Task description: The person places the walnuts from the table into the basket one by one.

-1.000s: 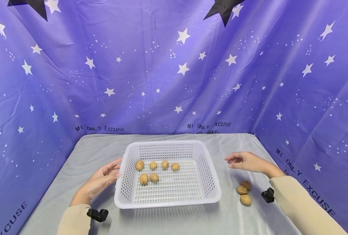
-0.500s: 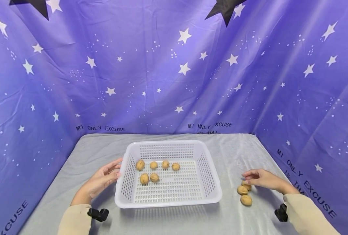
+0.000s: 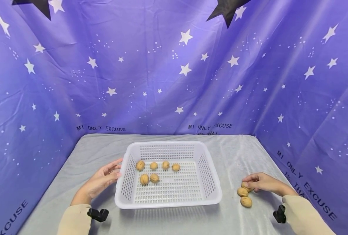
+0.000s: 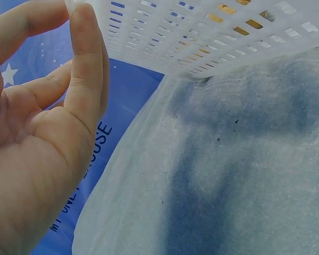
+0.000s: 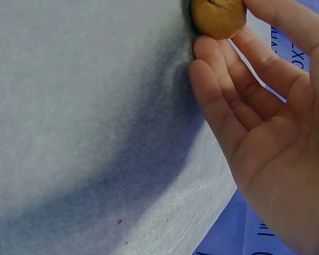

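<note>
My left hand (image 3: pixel 101 180) is at the left side of a white perforated plastic basket (image 3: pixel 168 206). In the left wrist view, the thumb and index finger (image 4: pixel 29 24) pinch the basket's rim at the top of the frame. Over on the right, my right hand (image 3: pixel 265 183) pinches a walnut (image 3: pixel 245 185) that lies partly hidden under the fingers. The right wrist view shows this walnut (image 5: pixel 219 18) between thumb and fingertips. Two more walnuts lie beside it on the cloth, one touching close (image 3: pixel 242 192) and one nearer the front (image 3: pixel 246 201).
Several walnuts (image 3: pixel 144 179) sit in the left and middle part of the basket. Grey cloth (image 3: pixel 168 223) covers the table. Blue star-printed curtains (image 3: pixel 150 78) enclose the back and both sides. A black camera (image 3: pixel 279 214) is on the right wrist.
My right hand has moved right and down from beside the basket to the walnuts, and its fingers have closed on the farthest one. The left hand and basket stay in place.
</note>
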Demonstrator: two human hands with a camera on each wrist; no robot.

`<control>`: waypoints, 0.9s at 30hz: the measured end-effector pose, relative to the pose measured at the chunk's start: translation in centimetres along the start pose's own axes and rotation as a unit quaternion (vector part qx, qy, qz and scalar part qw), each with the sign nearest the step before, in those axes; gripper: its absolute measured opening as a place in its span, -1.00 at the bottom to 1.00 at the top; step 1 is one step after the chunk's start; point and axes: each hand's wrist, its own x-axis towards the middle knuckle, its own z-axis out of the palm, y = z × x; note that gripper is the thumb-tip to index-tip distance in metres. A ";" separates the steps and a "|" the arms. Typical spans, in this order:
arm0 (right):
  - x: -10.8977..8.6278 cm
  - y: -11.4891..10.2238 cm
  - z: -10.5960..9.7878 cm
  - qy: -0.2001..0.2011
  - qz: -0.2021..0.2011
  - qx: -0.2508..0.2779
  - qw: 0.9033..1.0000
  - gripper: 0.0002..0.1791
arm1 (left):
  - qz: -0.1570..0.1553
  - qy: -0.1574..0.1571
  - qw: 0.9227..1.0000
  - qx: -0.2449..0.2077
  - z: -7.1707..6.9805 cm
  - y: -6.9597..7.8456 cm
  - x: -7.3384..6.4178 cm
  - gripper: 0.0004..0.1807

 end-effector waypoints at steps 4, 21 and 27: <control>0.0 -0.2 -0.1 0.002 -0.007 -0.009 1.000 -0.53 | 0.000 -0.003 1.000 -0.004 0.0 0.0 0.0 -0.24; 1.4 -6.3 -1.4 0.048 -0.073 -0.095 0.992 -0.52 | 0.002 -0.003 1.000 -0.007 0.0 0.0 0.0 -0.24; 2.8 -9.5 -1.5 0.057 -0.104 -0.118 0.986 -0.56 | -0.004 0.001 1.000 -0.008 0.1 0.1 0.0 -0.24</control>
